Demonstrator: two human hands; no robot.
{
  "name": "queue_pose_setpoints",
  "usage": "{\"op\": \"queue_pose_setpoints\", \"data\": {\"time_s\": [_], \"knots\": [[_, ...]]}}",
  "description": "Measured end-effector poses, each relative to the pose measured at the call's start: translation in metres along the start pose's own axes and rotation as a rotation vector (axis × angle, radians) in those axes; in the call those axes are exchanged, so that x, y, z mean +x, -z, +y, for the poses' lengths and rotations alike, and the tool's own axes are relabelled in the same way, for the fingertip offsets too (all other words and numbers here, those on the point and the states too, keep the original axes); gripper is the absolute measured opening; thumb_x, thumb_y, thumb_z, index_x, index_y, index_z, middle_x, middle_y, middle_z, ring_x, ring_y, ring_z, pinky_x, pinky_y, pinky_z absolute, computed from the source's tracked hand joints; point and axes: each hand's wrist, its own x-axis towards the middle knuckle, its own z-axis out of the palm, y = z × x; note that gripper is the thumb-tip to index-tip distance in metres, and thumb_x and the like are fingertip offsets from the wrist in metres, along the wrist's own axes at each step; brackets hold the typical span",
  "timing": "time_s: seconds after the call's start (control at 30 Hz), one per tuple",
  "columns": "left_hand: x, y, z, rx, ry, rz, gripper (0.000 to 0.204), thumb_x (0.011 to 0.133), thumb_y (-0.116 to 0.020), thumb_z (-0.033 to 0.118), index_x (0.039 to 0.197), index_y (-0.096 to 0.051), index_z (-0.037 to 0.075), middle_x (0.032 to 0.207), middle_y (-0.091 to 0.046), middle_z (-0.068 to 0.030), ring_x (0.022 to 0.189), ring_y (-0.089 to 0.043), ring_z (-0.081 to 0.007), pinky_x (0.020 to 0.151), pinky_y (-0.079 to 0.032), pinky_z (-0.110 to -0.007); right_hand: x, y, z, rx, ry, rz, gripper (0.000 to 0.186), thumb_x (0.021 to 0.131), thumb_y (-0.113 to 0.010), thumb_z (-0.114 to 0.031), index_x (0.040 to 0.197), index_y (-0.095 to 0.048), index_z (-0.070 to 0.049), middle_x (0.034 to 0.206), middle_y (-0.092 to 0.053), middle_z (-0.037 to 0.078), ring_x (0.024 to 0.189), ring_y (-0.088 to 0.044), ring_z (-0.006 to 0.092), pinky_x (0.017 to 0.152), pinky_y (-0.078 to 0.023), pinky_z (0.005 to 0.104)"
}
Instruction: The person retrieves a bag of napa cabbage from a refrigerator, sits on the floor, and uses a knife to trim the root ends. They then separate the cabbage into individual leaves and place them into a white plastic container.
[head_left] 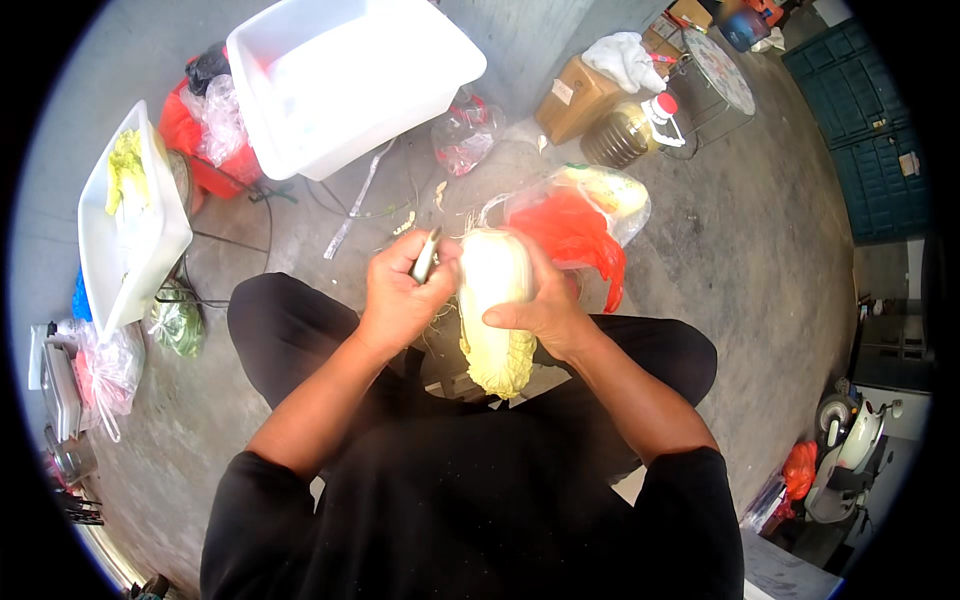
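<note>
Above my lap a napa cabbage (495, 300) points its white root end away from me, its yellow leafy tip toward me. My right hand (545, 305) is closed around its right side, thumb laid across the top. My left hand (405, 285), a fist close to the root end, grips a small tool with a shiny pale green handle (426, 255); its working end is hidden, so its exact kind cannot be told. Just beyond the cabbage, a red plastic bag (565, 230) and a clear bag with more pale cabbage (620, 190) lie on the floor.
A large white tub (360, 130) stands ahead; a white bin (165, 235) with yellow leaves is at left. Farther right are an oil jug (615, 135), a cardboard box (575, 95) and a round-topped stool (720, 70). Scraps litter the concrete floor. A scooter (850, 450) stands far right.
</note>
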Motion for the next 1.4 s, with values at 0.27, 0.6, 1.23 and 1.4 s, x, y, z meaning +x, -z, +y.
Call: {"op": "queue_pose_setpoints", "data": {"time_s": [0.27, 0.6, 1.23, 1.4], "knots": [[-0.009, 0.004, 0.016, 0.349, -0.094, -0.179, 0.013, 0.082, -0.061, 0.014, 0.089, -0.061, 0.004, 0.068, -0.056, -0.0046, 0.061, -0.054, -0.0149, 0.057, -0.043, -0.028, 0.002, 0.002, 0.003, 0.044, -0.06, 0.039, 0.095, 0.059, -0.085, -0.017, 0.136, -0.03, -0.004, 0.121, -0.047, 0.009, 0.112, -0.047, 0.0201, 0.094, -0.041, 0.0334], [-0.016, 0.011, 0.036, 0.795, -0.264, -0.327, 0.029, 0.085, -0.059, 0.032, 0.087, -0.058, 0.004, 0.073, -0.056, -0.0154, 0.068, -0.056, -0.0375, 0.056, -0.043, -0.043, 0.002, 0.001, -0.002, 0.076, -0.099, 0.037, 0.098, 0.059, -0.085, -0.017, 0.137, -0.026, -0.005, 0.121, -0.046, 0.009, 0.113, -0.046, 0.0198, 0.095, -0.04, 0.0333], [-0.002, 0.029, -0.017, 0.003, 0.212, -0.092, 0.038, 0.094, -0.047, 0.041, 0.079, -0.053, 0.007, 0.062, -0.049, -0.0013, 0.047, -0.044, -0.015, 0.046, -0.035, -0.028, 0.005, -0.001, 0.001, 0.147, -0.135, 0.017, 0.08, 0.065, -0.08, -0.015, 0.131, -0.036, -0.005, 0.112, -0.052, 0.009, 0.103, -0.053, 0.0199, 0.086, -0.047, 0.0353], [0.002, 0.029, -0.001, -0.526, 0.582, -0.089, 0.033, 0.097, -0.042, 0.037, 0.084, -0.049, 0.008, 0.063, -0.042, 0.0005, 0.047, -0.036, -0.0088, 0.044, -0.03, -0.023, 0.011, 0.01, 0.004, 0.259, -0.152, -0.066, 0.075, 0.07, -0.075, -0.018, 0.131, -0.035, -0.005, 0.113, -0.051, 0.009, 0.103, -0.053, 0.0203, 0.087, -0.047, 0.0361]]}}
